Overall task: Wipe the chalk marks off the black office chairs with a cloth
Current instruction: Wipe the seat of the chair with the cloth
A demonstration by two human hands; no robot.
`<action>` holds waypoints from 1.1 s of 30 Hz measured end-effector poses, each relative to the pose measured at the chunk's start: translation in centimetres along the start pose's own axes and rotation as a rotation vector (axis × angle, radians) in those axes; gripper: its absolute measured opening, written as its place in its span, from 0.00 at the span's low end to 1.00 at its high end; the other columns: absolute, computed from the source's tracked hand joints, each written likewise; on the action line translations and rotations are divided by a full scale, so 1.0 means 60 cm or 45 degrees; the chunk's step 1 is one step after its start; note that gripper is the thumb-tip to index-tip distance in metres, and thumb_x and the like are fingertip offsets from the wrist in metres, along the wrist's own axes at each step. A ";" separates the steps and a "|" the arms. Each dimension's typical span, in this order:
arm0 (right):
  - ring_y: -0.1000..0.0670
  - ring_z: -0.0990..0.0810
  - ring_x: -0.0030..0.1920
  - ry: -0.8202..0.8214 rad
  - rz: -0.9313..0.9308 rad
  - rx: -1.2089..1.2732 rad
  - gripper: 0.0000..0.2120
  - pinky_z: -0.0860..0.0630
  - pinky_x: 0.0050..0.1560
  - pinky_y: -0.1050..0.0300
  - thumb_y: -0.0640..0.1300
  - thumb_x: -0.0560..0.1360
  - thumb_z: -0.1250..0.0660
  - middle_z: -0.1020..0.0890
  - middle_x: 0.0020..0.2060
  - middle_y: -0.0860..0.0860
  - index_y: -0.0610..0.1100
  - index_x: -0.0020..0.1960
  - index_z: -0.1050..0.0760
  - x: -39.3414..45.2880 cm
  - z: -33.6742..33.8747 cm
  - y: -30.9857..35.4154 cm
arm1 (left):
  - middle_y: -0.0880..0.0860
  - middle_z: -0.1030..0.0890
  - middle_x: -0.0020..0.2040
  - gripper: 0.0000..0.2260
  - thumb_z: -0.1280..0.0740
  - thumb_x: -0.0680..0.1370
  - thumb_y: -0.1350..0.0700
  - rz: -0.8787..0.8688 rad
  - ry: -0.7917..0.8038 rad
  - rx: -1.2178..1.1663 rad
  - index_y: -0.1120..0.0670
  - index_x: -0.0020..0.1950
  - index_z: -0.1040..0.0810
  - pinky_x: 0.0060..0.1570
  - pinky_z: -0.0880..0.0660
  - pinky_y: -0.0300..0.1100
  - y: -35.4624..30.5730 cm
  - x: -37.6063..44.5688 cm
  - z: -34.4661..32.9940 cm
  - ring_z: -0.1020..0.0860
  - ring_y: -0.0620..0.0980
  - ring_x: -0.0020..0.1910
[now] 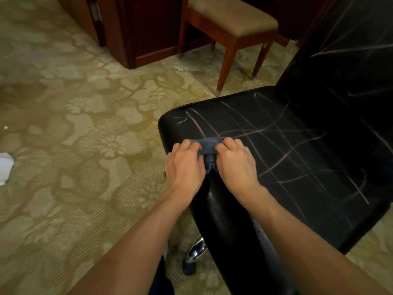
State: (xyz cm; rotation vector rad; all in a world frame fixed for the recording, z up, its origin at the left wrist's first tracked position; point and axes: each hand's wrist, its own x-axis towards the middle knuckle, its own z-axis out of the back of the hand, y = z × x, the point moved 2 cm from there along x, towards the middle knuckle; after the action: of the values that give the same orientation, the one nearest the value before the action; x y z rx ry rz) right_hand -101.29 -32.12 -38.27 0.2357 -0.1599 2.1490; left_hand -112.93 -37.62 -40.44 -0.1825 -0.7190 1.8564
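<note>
A black office chair stands at the right, its seat and backrest crossed by pale chalk lines. A bunched blue-grey cloth lies at the seat's front left corner. My left hand grips the cloth's left side with curled fingers. My right hand grips its right side the same way. Both hands press the cloth onto the seat. The strip of seat nearest me looks wet and free of chalk.
A wooden chair with a tan cushion stands behind the office chair, beside dark wooden furniture. Patterned beige carpet covers the floor. A white scrap lies at the left edge. The chair's chrome base leg shows below the seat.
</note>
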 end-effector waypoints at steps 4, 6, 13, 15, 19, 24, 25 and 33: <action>0.42 0.23 0.40 -0.087 0.016 -0.022 0.03 0.28 0.37 0.51 0.40 0.69 0.33 0.22 0.39 0.47 0.42 0.40 0.20 -0.047 0.001 -0.005 | 0.52 0.20 0.52 0.08 0.31 0.77 0.55 -0.039 0.013 0.008 0.53 0.55 0.19 0.53 0.26 0.51 -0.009 -0.032 0.001 0.23 0.56 0.52; 0.43 0.23 0.41 -0.105 0.017 -0.047 0.10 0.29 0.37 0.51 0.43 0.70 0.40 0.22 0.39 0.48 0.43 0.40 0.21 -0.071 0.007 -0.008 | 0.53 0.20 0.51 0.06 0.30 0.76 0.56 -0.080 0.033 0.004 0.54 0.52 0.19 0.53 0.26 0.51 -0.012 -0.048 0.002 0.23 0.56 0.51; 0.44 0.23 0.41 -0.150 -0.002 -0.053 0.11 0.30 0.38 0.51 0.44 0.72 0.42 0.23 0.39 0.48 0.44 0.40 0.22 -0.146 0.024 -0.029 | 0.49 0.21 0.43 0.03 0.31 0.72 0.52 -0.233 0.005 0.079 0.50 0.44 0.21 0.45 0.28 0.49 -0.045 -0.114 0.004 0.23 0.53 0.45; 0.44 0.23 0.41 -0.163 0.015 -0.045 0.11 0.30 0.38 0.50 0.43 0.73 0.43 0.23 0.40 0.48 0.44 0.42 0.22 -0.166 0.030 -0.036 | 0.49 0.21 0.43 0.05 0.34 0.73 0.51 -0.271 -0.011 0.091 0.49 0.44 0.20 0.45 0.29 0.48 -0.056 -0.134 0.005 0.24 0.52 0.45; 0.45 0.25 0.42 -0.157 0.082 -0.020 0.11 0.31 0.41 0.51 0.43 0.73 0.42 0.23 0.42 0.48 0.43 0.44 0.21 -0.179 0.037 -0.028 | 0.48 0.20 0.45 0.05 0.30 0.73 0.51 -0.228 0.016 0.115 0.49 0.48 0.18 0.46 0.29 0.48 -0.050 -0.160 0.017 0.25 0.52 0.47; 0.44 0.25 0.43 -0.180 0.142 0.060 0.09 0.29 0.42 0.50 0.44 0.73 0.41 0.23 0.42 0.48 0.44 0.44 0.22 -0.164 0.026 0.044 | 0.49 0.21 0.45 0.07 0.27 0.72 0.52 -0.085 -0.059 0.184 0.49 0.49 0.19 0.48 0.30 0.50 0.006 -0.149 0.055 0.24 0.54 0.49; 0.44 0.24 0.43 -0.191 0.144 0.083 0.09 0.28 0.42 0.49 0.45 0.74 0.41 0.23 0.41 0.48 0.44 0.43 0.22 -0.155 0.022 0.060 | 0.49 0.21 0.46 0.08 0.27 0.72 0.52 -0.031 -0.071 0.195 0.49 0.50 0.19 0.49 0.31 0.50 0.020 -0.142 0.064 0.24 0.54 0.49; 0.44 0.24 0.42 -0.221 0.043 0.099 0.08 0.29 0.39 0.50 0.43 0.73 0.40 0.23 0.40 0.47 0.44 0.41 0.23 -0.089 0.006 0.128 | 0.51 0.25 0.56 0.10 0.34 0.79 0.57 0.306 -0.018 -0.074 0.52 0.60 0.23 0.47 0.30 0.46 0.073 -0.102 0.078 0.24 0.55 0.54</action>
State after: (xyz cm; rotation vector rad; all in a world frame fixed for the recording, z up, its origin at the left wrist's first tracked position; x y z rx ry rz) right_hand -104.75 -40.76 -39.31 0.4685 -0.1812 2.1699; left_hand -116.04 -45.93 -40.35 -0.3044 -0.7891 2.0672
